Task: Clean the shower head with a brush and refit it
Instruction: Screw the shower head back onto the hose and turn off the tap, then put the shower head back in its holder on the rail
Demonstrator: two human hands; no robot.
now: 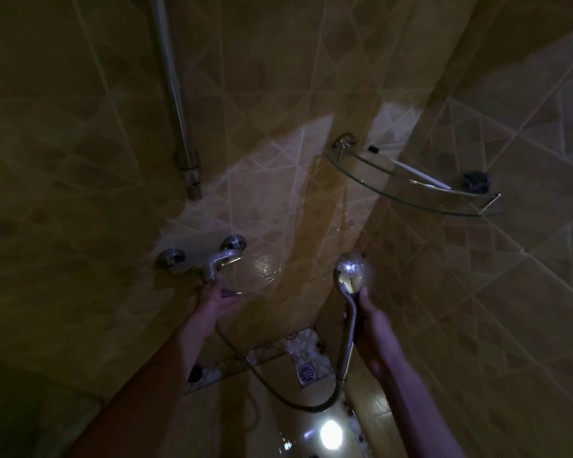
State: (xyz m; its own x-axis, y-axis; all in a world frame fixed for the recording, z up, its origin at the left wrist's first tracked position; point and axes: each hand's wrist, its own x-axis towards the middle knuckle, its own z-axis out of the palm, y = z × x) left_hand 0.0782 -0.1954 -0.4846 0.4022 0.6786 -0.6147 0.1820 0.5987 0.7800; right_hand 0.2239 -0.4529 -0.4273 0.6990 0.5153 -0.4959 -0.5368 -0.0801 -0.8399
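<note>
Shower head: the chrome hand-held shower head with a round face stands upright at about 4 o'clock from the frame's middle, its round end up and its handle running down.
Right hand: the right hand is curled round the handle, thumb up along its right side just below the round end.
Left hand: the left hand reaches up at about 7 o'clock to the underside of the chrome wall-mounted mixer tap; its fingertips touch the tap's lower outlet, but the dim light hides whether they pinch it or merely rest there, so I cannot tell its grip.
Hose: a grey flexible metal hose loops from the handle's foot down, then up toward the left hand, hanging between the two forearms.
Riser: a chrome vertical pipe runs down the wall at 12 o'clock, ending above the tap.
Shelf: a curved glass corner shelf with a metal rail sits at 2 o'clock, above the shower head and well apart from it; a thin white stick-like thing lies on it, too dim to identify.
Floor: a square metal floor drain shows at 6 o'clock behind the hose loop.
Walls: yellow-brown patterned tiles all round.
</note>
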